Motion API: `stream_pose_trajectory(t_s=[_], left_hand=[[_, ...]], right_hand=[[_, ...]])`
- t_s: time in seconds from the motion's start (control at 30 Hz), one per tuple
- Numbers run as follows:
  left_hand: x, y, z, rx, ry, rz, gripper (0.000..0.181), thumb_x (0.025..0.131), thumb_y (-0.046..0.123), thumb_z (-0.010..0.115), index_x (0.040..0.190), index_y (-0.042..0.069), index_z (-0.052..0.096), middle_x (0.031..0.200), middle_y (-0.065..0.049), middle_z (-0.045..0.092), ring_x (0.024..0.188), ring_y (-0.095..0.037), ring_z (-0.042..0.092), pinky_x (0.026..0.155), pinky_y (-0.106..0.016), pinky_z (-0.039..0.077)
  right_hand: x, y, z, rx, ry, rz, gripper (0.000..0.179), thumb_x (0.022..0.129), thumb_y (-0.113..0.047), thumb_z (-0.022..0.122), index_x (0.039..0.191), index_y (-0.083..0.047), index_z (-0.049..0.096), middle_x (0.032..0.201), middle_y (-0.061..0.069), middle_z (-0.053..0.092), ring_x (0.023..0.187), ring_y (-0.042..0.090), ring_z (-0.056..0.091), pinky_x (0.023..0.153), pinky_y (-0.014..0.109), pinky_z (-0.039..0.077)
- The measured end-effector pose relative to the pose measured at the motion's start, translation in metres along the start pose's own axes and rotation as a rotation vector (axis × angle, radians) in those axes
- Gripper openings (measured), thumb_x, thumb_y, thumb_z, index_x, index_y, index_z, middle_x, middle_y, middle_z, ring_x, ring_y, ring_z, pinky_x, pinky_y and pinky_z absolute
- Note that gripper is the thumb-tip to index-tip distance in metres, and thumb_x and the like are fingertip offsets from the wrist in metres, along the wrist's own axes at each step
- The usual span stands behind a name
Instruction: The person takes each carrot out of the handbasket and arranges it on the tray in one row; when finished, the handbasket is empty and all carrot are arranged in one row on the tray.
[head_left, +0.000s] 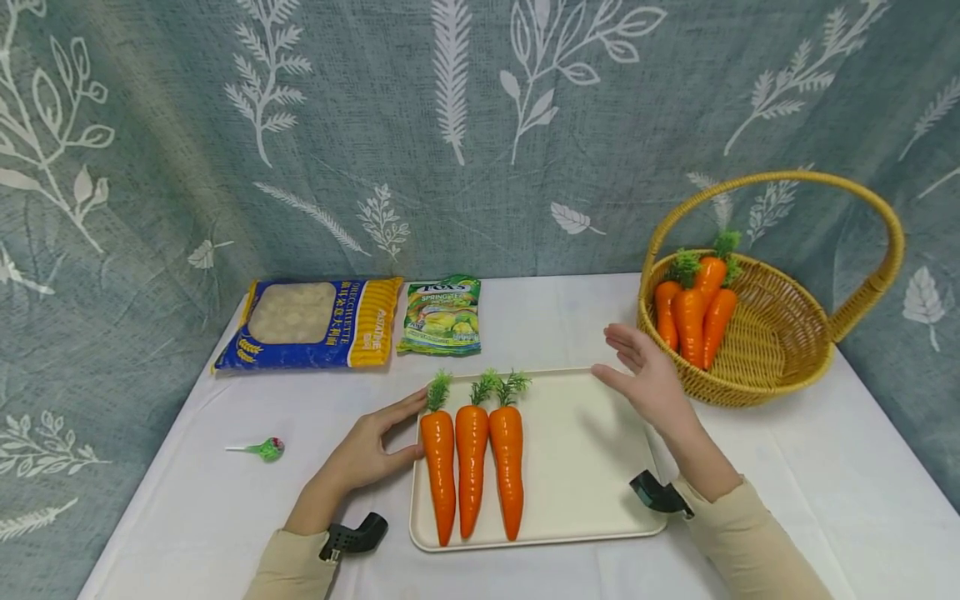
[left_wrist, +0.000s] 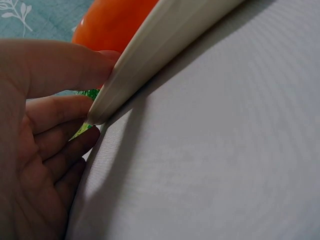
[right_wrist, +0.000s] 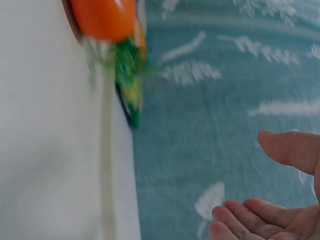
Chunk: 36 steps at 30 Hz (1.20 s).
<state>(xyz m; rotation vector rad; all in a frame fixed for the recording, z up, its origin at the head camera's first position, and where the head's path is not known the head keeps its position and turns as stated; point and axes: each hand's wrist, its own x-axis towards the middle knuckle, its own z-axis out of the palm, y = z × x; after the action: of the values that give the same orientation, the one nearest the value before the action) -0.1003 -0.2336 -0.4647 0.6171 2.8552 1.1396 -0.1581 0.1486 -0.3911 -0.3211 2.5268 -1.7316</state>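
Three orange toy carrots [head_left: 471, 471] with green tops lie side by side on the left part of a cream tray [head_left: 585, 467]. My left hand [head_left: 367, 450] is at the tray's left edge; in the left wrist view its thumb [left_wrist: 75, 67] touches the rim, with the index fingertip close by at the corner. Over the tray's back right corner, my right hand [head_left: 652, 379] is held with thumb and fingers spread apart and nothing between them. Beside it, a wicker basket [head_left: 780, 333] with a tall handle holds several more carrots [head_left: 690, 321] in its left side.
Behind the tray lie a blue and yellow pasta bag [head_left: 300, 325] and a green candy packet [head_left: 441, 317]. A green-wrapped lollipop [head_left: 270, 449] is on the white cloth at the left. A teal leaf-patterned curtain [head_left: 390, 100] stands behind the table.
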Motion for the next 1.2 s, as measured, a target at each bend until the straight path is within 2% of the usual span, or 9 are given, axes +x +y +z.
stream_pose_trajectory(t_s=[0.23, 0.5, 0.77, 0.97, 1.2], left_hand=[[0.000, 0.000, 0.000, -0.003, 0.008, 0.005, 0.062, 0.081, 0.032, 0.073, 0.135, 0.008, 0.053, 0.146, -0.002, 0.045, 0.133, -0.027, 0.044, 0.110, -0.048, 0.037], [0.001, 0.000, 0.001, -0.007, 0.000, 0.011, 0.060, 0.082, 0.032, 0.071, 0.135, 0.008, 0.054, 0.146, -0.004, 0.045, 0.133, -0.029, 0.044, 0.110, -0.049, 0.037], [0.001, 0.000, 0.000, 0.002, -0.001, 0.007, 0.061, 0.082, 0.033, 0.071, 0.135, 0.008, 0.054, 0.147, -0.003, 0.045, 0.133, -0.029, 0.044, 0.109, -0.050, 0.037], [0.001, -0.001, 0.001, -0.008, -0.001, 0.007, 0.062, 0.081, 0.033, 0.072, 0.135, 0.008, 0.053, 0.147, -0.003, 0.044, 0.134, -0.028, 0.043, 0.110, -0.049, 0.036], [0.000, -0.002, 0.000, -0.016, 0.000, 0.015, 0.061, 0.082, 0.032, 0.072, 0.135, 0.007, 0.053, 0.146, -0.005, 0.045, 0.133, -0.029, 0.044, 0.110, -0.050, 0.036]], right_hand=[[0.003, -0.005, -0.034, -0.012, 0.107, 0.017, 0.067, 0.089, -0.017, 0.066, 0.143, 0.002, 0.033, 0.146, 0.020, 0.040, 0.135, 0.032, 0.039, 0.113, 0.045, 0.032], [0.009, -0.004, -0.074, -0.044, 0.176, 0.068, 0.073, 0.091, -0.029, 0.062, 0.148, 0.000, 0.026, 0.148, 0.021, 0.035, 0.136, 0.034, 0.037, 0.114, 0.037, 0.035], [0.026, -0.003, -0.114, -0.133, 0.228, 0.114, 0.079, 0.091, -0.039, 0.060, 0.150, -0.005, 0.022, 0.152, 0.019, 0.029, 0.138, 0.033, 0.033, 0.115, 0.044, 0.031], [0.043, 0.006, -0.139, -0.169, 0.215, 0.174, 0.079, 0.092, -0.041, 0.057, 0.151, -0.004, 0.019, 0.153, 0.021, 0.026, 0.139, 0.036, 0.031, 0.113, 0.048, 0.032], [0.059, 0.020, -0.156, -0.120, 0.151, 0.271, 0.090, 0.088, -0.051, 0.056, 0.152, -0.005, 0.013, 0.157, 0.018, 0.017, 0.142, 0.035, 0.023, 0.115, 0.051, 0.027]])
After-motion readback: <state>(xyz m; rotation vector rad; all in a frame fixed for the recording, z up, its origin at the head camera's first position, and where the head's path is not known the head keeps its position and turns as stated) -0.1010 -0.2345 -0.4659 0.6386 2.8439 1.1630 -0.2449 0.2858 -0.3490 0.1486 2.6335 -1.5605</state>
